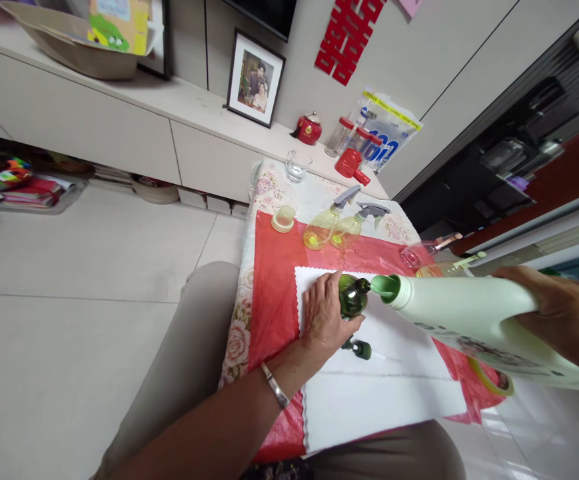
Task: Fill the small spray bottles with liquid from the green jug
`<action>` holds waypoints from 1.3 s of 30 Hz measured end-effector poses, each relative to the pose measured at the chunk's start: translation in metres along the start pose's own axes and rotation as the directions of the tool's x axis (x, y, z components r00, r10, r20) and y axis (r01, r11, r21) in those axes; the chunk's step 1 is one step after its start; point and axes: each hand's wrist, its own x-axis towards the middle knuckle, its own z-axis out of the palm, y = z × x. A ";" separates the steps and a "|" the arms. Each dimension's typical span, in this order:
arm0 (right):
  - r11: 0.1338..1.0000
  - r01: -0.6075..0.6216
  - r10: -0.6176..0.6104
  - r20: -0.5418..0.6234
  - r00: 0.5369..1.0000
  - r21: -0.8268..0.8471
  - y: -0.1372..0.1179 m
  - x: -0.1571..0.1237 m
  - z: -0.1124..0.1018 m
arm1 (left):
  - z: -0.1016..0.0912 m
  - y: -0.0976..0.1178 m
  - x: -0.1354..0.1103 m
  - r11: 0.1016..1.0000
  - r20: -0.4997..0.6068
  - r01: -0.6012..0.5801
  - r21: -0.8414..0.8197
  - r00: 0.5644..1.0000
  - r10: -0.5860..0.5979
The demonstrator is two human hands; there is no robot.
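Head view | left hand [325, 312] wrapped round small dark-green glossy bottle [353, 298] on white mat [379, 393] | right hand [564, 313] gripped pale-green matte plastic jug [474, 320], tilted, spout at bottle mouth.

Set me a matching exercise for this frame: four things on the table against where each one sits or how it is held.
Things:
1. small green bottle
2. large pale green jug
3. green pump cap
4. clear glass

Places or states:
A. far end of the table
B. tilted, spout at the bottle's mouth, in the right hand
C. lying on the white sheet
D. upright, steadied by the left hand

Pairs: 1-D, 2-B, 3-C, 4-A
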 end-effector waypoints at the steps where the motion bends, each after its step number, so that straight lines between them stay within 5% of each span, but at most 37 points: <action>1: 1.000 0.001 -0.001 0.000 1.000 -0.001 0.000 0.000 0.000 | 0.000 0.000 0.000 1.000 -0.001 -0.001 0.001 1.000 0.001; 39: 1.000 -0.011 0.011 -0.020 1.000 -0.018 -0.001 0.000 0.002 | 0.002 -0.002 -0.001 1.000 0.000 0.005 0.004 1.000 -0.005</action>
